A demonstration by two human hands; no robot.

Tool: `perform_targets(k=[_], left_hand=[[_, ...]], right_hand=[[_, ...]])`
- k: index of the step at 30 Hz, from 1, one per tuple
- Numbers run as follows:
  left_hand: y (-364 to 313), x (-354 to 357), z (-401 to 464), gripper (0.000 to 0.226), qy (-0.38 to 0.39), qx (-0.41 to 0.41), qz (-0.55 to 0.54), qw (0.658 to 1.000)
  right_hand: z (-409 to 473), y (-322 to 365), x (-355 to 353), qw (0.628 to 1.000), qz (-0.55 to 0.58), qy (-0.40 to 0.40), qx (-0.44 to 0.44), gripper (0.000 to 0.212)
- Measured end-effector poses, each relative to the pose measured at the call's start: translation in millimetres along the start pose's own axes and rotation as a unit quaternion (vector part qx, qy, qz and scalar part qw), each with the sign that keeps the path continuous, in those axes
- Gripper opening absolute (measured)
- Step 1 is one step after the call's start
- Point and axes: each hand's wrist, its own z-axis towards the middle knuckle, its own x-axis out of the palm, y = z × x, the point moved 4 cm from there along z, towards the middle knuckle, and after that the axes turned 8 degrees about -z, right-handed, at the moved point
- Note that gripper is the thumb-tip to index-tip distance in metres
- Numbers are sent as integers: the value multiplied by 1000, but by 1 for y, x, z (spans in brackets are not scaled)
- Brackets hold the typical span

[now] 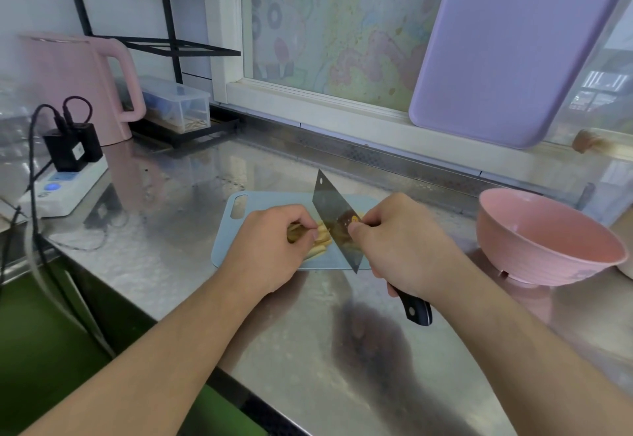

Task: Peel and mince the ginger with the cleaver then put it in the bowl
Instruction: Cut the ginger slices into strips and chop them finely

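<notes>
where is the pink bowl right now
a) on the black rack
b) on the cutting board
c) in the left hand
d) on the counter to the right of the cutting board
d: the pink bowl stands empty on the steel counter, right of the blue cutting board.

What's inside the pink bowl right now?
The visible inside of the pink bowl shows only bare pink wall, no ginger. Its near rim hides the bottom, so I cannot confirm that part.
</notes>
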Motion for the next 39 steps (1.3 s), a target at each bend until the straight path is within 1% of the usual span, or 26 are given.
perform_targets(k=[6, 11, 13, 17, 22, 28, 36, 39], left_hand=[[-1, 2, 1, 8, 9, 0, 2, 1000], [-1, 0, 1, 6, 9, -7, 1, 1000], [-2, 0, 1, 5, 10, -11, 3, 1000], [-2, 0, 0, 5, 8, -15, 7, 1000], [-1, 0, 0, 7, 7, -16, -7, 1000], [-2, 1, 0, 7, 6, -16, 6, 1000], [-2, 2, 1, 6, -4, -14, 22, 1000], [-2, 2, 1, 7, -2, -12, 21, 1000]], right_hand=[[-2, 2, 0, 1000, -9, 20, 12, 32], [3, 8, 6, 999, -44, 12, 0, 21], [4, 8, 11, 999, -50, 9, -2, 23], [8, -1, 16, 1000, -7, -13, 8, 34], [1, -1, -3, 999, 17, -29, 3, 42], [-6, 7, -4, 1000, 30, -7, -6, 40], [-6, 10, 3, 1000, -7, -15, 7, 32], [-10, 16, 3, 1000, -27, -7, -8, 27]])
